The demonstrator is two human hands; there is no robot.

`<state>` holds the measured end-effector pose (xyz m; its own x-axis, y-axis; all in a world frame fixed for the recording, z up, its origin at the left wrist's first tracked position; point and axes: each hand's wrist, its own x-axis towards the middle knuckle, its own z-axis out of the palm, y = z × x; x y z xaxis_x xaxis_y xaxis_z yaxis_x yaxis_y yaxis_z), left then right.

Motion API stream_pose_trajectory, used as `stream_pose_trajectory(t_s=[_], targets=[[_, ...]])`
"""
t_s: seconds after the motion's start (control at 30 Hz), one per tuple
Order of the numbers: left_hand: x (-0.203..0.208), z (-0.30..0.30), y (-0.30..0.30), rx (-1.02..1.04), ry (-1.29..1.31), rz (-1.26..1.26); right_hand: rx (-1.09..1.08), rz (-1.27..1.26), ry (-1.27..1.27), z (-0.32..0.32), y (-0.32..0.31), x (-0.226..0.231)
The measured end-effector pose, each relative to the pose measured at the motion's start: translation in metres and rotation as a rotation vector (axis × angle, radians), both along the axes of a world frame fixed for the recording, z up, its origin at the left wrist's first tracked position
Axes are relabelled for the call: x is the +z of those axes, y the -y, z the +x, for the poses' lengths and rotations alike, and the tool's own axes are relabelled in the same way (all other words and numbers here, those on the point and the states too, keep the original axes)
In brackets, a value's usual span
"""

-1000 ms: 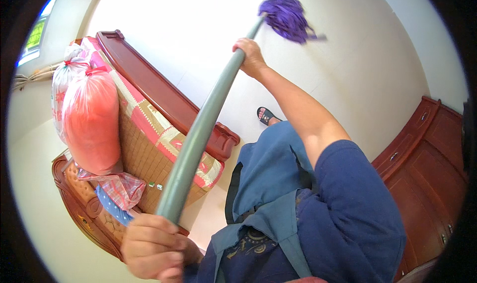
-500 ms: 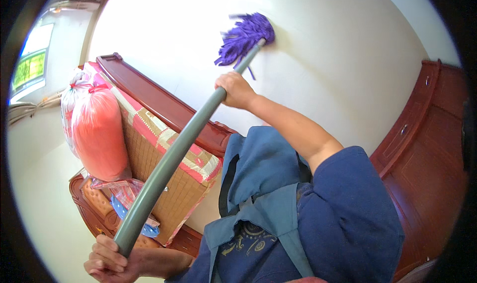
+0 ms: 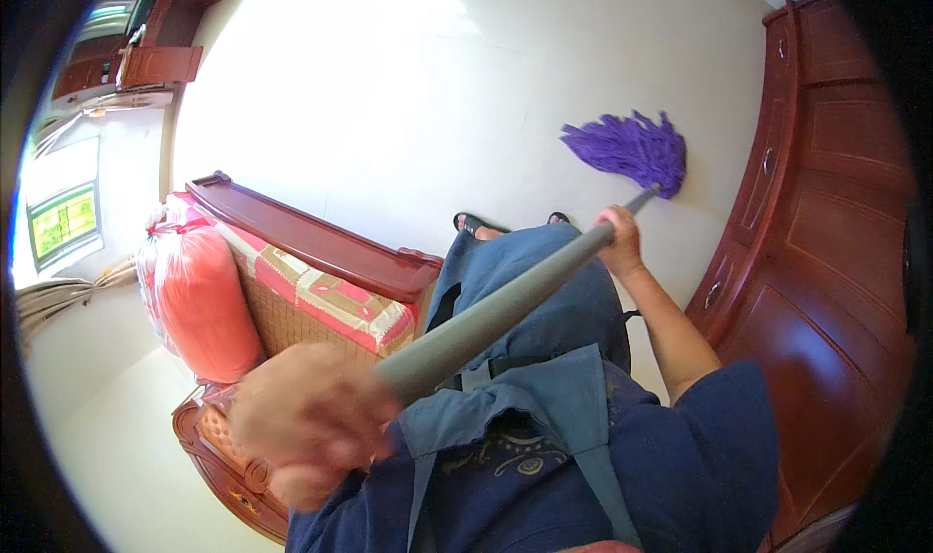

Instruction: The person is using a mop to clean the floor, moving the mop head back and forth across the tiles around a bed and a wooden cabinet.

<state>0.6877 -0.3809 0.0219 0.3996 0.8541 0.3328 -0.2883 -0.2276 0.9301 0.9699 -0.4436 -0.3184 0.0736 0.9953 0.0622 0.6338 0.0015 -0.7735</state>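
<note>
A mop with a grey pole (image 3: pixel 505 310) slants across my body, its purple strip head (image 3: pixel 632 151) resting on the pale floor at the right. My left hand (image 3: pixel 311 412) is closed round the pole's upper end, close to my chest and smeared by motion. Farther down, my right hand (image 3: pixel 622 241) grips the pole a short way above the purple strips. The strips fan out to the left of the pole's lower end.
To the right stands a reddish-brown wooden cabinet (image 3: pixel 826 261) with drawers. At left are a bed with a wooden footboard (image 3: pixel 311 227) and a patterned mattress, and a clear bag of pink bedding (image 3: pixel 204 300). My sandalled feet (image 3: pixel 476 226) show below the apron.
The mop head has swung right and nearer, toward the cabinet. Both hands have moved right with the pole, the left one also rising closer to my chest.
</note>
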Motion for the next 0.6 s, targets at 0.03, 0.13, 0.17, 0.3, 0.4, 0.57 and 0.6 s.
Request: stream_pose_trajectory(t_s=[0.03, 0.13, 0.17, 0.3, 0.4, 0.57, 0.6], targets=[[-0.015, 0.013, -0.001, -0.087, -0.069, -0.021, -0.030, 0.009, -0.001, 0.017, 0.010, -0.008], [-0.045, 0.031, -0.004, -0.305, -0.350, -0.132, -0.092, -0.109, 0.137, 0.062, 0.046, -0.036], [-0.047, 0.029, -0.002, -0.330, -0.400, -0.224, -0.101, -0.121, 0.152, 0.066, 0.050, -0.044], [-0.055, -0.001, 0.001, -0.133, -0.276, -0.206, -0.077, -0.200, 0.200, 0.047, 0.043, -0.062], [-0.051, -0.042, 0.005, 0.125, -0.170, -0.191, -0.009, -0.032, 0.129, -0.003, 0.004, -0.063], [-0.018, -0.137, 0.029, 0.532, -0.204, -0.137, 0.208, 0.104, 0.077, -0.140, -0.085, -0.038], [-0.014, -0.167, 0.042, 0.562, -0.138, -0.096, 0.236, 0.184, 0.043, -0.172, -0.102, -0.038]])
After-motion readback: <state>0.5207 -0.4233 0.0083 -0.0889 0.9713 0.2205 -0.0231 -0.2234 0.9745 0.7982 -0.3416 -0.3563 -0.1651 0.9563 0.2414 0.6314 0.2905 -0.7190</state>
